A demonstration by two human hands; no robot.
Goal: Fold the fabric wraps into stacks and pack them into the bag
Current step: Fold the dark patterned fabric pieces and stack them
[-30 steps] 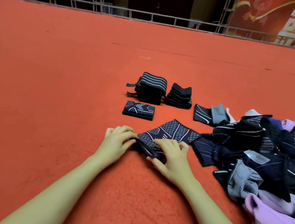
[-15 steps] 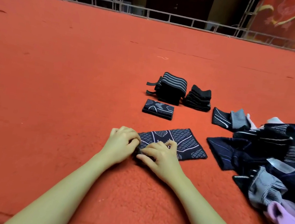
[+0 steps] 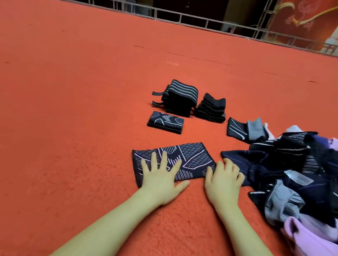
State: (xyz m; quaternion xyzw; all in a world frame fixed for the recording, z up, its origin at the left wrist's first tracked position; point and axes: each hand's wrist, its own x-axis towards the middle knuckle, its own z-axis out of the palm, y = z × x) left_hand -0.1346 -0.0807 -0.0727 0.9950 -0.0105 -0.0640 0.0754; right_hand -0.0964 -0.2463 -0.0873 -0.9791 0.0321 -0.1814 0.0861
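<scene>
Neither hand has a grip on anything: the left hand (image 3: 162,175) lies flat with fingers spread on the near left part of the patterned wrap (image 3: 175,161), while the right hand (image 3: 224,179) rests with relaxed fingers at the wrap's right edge, touching it. Half a second ago both hands were bunched together over the wrap's near left corner, pinching at the cloth; they have since parted and flattened, and the wrap now lies smooth on the red carpet (image 3: 65,135) as a single wide rectangle. This reads as the smoothing stroke that ends one fold, so the next fold, probably end over end, seems due. Beyond it, a folded wrap of the same pattern (image 3: 165,122) lies alone; farther still stand a striped stack (image 3: 181,98) and, just to its right, a black stack (image 3: 211,107). To the right, the unfolded heap (image 3: 308,180) of dark, grey and lilac pieces is large, so most of the folding remains. No bag is in view.
</scene>
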